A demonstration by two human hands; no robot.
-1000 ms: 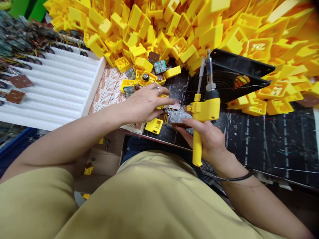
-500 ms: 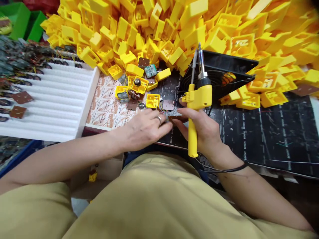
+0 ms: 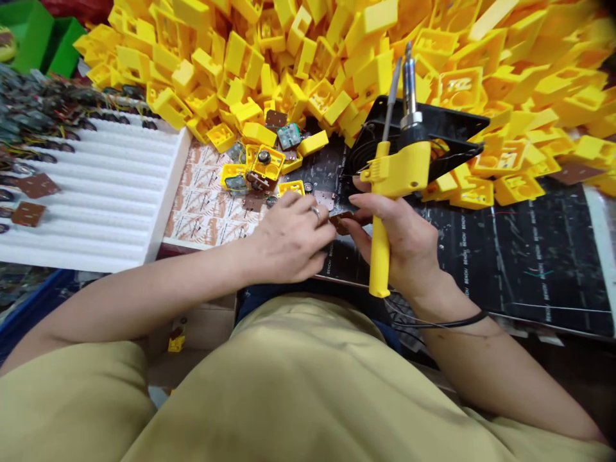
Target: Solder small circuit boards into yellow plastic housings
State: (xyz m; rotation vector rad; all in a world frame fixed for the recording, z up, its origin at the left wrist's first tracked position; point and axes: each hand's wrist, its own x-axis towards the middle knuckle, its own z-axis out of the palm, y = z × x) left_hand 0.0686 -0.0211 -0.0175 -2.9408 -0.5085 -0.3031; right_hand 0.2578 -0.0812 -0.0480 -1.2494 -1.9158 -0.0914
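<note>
My right hand (image 3: 409, 240) has the yellow soldering gun (image 3: 402, 170) resting in it, its metal tip pointing up and away from me. Between that hand's thumb and finger is the edge of a small brown circuit board (image 3: 341, 223). My left hand (image 3: 293, 240), with a ring on one finger, is curled right beside the board. Its fingertips are pressed together, and what they pinch is hidden. Just beyond the left fingers lie a yellow plastic housing (image 3: 291, 187) and another brown board (image 3: 324, 199).
Yellow housings (image 3: 298, 64) are heaped across the back. A black fan (image 3: 433, 125) stands behind the soldering gun. At left, a ridged white foam tray (image 3: 110, 192) holds wired parts and brown boards. Opened housings with grey parts (image 3: 264, 163) lie at centre. Green bins (image 3: 36, 38) stand far left.
My right hand has moved slightly right, and the soldering gun's tip has shifted up and right. My left hand has turned a little, its fingers now covering part of the near yellow housing.
</note>
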